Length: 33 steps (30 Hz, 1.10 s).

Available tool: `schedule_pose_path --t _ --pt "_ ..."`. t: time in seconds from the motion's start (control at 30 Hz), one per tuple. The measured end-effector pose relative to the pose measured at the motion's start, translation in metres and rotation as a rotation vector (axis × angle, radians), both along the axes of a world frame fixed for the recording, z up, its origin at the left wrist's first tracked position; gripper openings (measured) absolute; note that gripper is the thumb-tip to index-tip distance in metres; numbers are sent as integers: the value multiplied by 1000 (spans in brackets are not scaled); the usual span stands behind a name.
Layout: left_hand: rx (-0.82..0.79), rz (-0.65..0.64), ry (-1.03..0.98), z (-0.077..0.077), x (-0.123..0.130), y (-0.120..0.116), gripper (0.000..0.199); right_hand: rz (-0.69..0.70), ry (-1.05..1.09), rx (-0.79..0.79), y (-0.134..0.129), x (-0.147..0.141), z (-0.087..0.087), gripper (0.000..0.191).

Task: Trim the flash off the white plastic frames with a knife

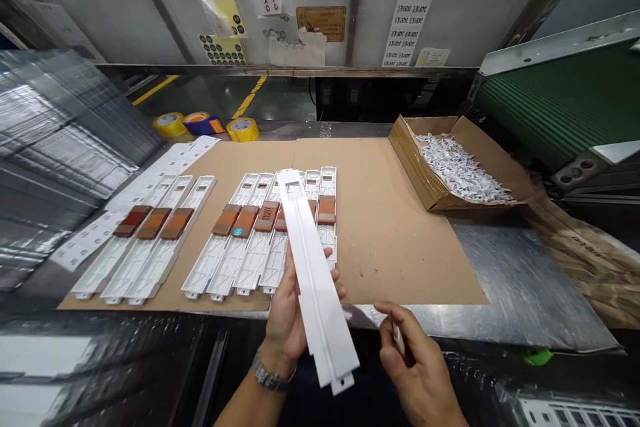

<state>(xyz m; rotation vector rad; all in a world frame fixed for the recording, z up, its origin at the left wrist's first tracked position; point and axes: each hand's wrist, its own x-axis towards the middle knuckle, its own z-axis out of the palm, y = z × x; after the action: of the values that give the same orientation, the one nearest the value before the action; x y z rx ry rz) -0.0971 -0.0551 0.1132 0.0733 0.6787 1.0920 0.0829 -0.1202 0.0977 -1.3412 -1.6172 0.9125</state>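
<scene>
You had your hands apart, with a gap between them. Your left hand (286, 320) was closed on a long white plastic strip (317, 273), its palm against the strip's underside and its fingers (330, 253) showing past the right edge. Your right hand (415, 360) pinched a small white piece (399, 339) between thumb and fingers. It was just to the right of the strip and not touching it, and the left hand was the one nearer the strip's middle.

The strip's long axis ran forward from your body, with the far end leaning toward your left. Its near end stood out past your left hand, level with your right hand. Its far end reached out over a row of white plastic strips (260, 233) that lay ahead of both hands on a cardboard sheet (400, 240). Those strips lay side by side, each with a brown-and-orange pad (327, 210). Whether the held strip touched them could not be determined.

Ahead of your right hand, a cardboard box (420, 173) held loose white parts (460, 170) beside the edge of the cardboard sheet. A steel table top (520, 273) extended to the right of that sheet.
</scene>
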Motion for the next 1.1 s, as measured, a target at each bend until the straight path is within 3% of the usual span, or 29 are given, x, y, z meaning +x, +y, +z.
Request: schedule_pose_path --t 0.13,0.23,0.37,0.47,0.67,0.9,1.1 --pt "58 106 5 -1 -8 17 46 14 37 -138 -7 -2 -6 31" --pt "108 221 -16 0 -6 25 58 86 15 -147 -12 -13 -6 31" --pt "187 370 -104 3 -1 30 48 165 14 -100 -15 -23 -7 28" --pt "189 367 -231 -2 -2 31 48 191 -15 -33 -17 -21 -11 24" --pt "221 366 -351 -18 -7 32 48 238 -148 44 -17 -14 -10 34" --pt "266 386 -418 -15 -1 34 46 305 63 -249 -13 -34 1 40" --pt "294 383 -411 -16 0 34 42 309 5 -221 -13 -43 -7 37"
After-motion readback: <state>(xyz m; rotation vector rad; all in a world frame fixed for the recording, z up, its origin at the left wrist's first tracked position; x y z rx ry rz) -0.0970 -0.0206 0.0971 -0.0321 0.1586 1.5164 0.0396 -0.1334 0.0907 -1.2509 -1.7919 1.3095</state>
